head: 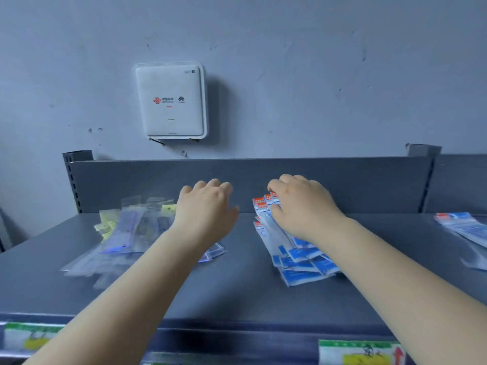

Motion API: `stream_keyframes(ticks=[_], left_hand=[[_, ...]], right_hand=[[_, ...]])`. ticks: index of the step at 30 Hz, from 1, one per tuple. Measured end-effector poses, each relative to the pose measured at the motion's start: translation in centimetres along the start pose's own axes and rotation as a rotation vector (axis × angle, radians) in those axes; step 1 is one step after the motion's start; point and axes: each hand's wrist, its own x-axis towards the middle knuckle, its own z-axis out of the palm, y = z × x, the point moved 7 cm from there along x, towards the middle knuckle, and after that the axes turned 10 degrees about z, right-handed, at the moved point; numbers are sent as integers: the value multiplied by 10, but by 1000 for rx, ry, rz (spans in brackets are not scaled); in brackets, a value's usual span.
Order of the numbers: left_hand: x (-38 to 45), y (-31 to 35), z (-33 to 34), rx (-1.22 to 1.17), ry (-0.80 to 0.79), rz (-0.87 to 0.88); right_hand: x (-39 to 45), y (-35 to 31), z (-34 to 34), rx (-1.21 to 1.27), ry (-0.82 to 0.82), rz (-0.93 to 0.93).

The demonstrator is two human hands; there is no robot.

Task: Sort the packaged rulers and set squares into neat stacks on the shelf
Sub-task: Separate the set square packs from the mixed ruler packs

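Note:
A loose pile of clear packets with yellow and blue labels lies on the grey shelf at the left. My left hand hovers over its right side, fingers curled downward; its palm side is hidden. A fanned stack of blue, white and red ruler packets lies right of centre. My right hand rests on its far end, thumb and fingers curled on the top packets.
A third bunch of blue and red packets lies at the shelf's right edge. The grey back panel stands just behind both hands. A white router hangs on the wall above. Price labels line the shelf's front lip.

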Motion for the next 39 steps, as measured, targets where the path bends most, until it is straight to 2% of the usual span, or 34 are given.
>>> stream_keyframes(ticks=[5,12,17,21,26,30,35,39], left_hand=[[32,96,1,26,26,138],[59,233,12,-51,-31,295],[67,313,32,-181,-143,384],[78,359,51,-268,-286,365],[90,389,77,-377,-429,235],[95,389,98,-392,-476,138],[102,364,111,-493,-478,-16],[108,348,114,-509,-483,-75]], right_hand=[[-20,79,-12,-47,-24,68],[-57,195,-21,-56,-87,197],[-88,279,-21,-47,-131,317],[-107,343,-14,6,-200,441],[-121,399,7,54,-357,559],[-131,422,24,69,-447,696],[-130,438,19,319,-303,822],[-132,450,11,399,-152,873]])
